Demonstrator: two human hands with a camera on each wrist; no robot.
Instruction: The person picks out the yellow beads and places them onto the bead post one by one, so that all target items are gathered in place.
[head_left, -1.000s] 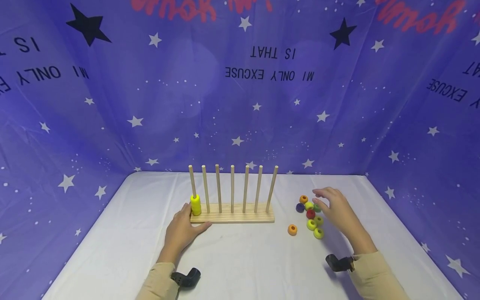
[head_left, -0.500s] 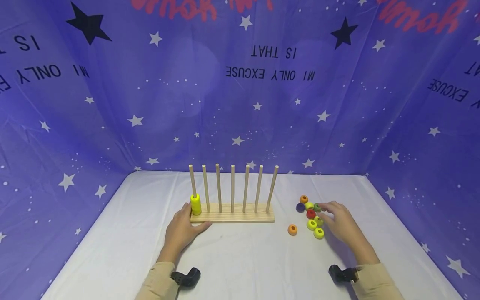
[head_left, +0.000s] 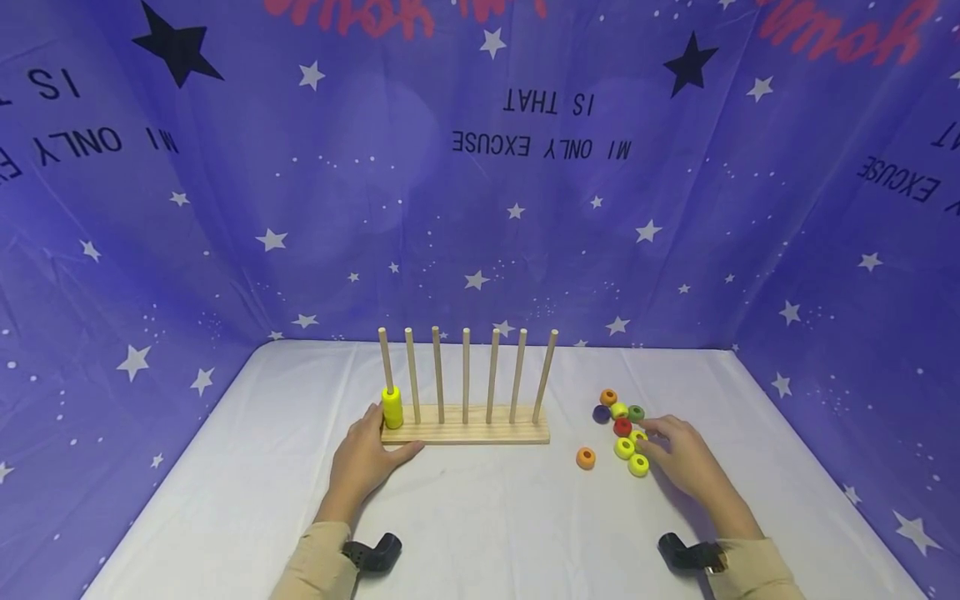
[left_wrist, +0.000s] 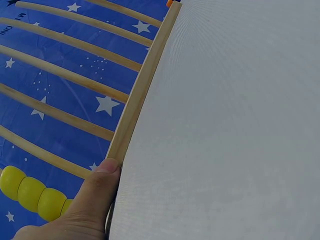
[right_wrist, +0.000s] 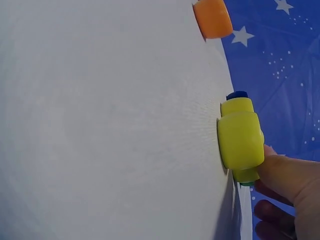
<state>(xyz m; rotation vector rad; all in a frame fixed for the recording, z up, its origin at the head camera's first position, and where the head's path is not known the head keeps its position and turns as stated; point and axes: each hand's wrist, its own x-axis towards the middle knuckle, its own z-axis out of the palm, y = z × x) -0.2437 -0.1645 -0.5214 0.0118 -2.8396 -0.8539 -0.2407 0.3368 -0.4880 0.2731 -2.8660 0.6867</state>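
Note:
A wooden peg board (head_left: 465,433) with a row of upright pegs stands on the table. Several yellow beads are stacked on its leftmost peg, one of them (left_wrist: 50,204) close beside the thumb in the left wrist view. My left hand (head_left: 363,458) grips the board's left end, thumb along the front edge and fingers behind. To the right, my right hand (head_left: 682,454) has thumb and index finger around a yellow bead (head_left: 638,437) in the loose group. In the right wrist view, a nearer yellow bead (right_wrist: 241,141) partly hides the thumb tip and the pinched bead.
Around the right fingertips lie a green bead (head_left: 636,412), a red bead (head_left: 622,427), a dark blue bead (head_left: 602,414), an orange bead (head_left: 608,397) and other yellow beads. Another orange bead (head_left: 586,458) sits apart, nearer the board. A starry purple cloth (head_left: 480,208) walls the white table (head_left: 480,517).
My right hand has come down from above the beads, passed the green bead and drawn slightly nearer to me, onto a yellow bead. The left hand and board keep their place.

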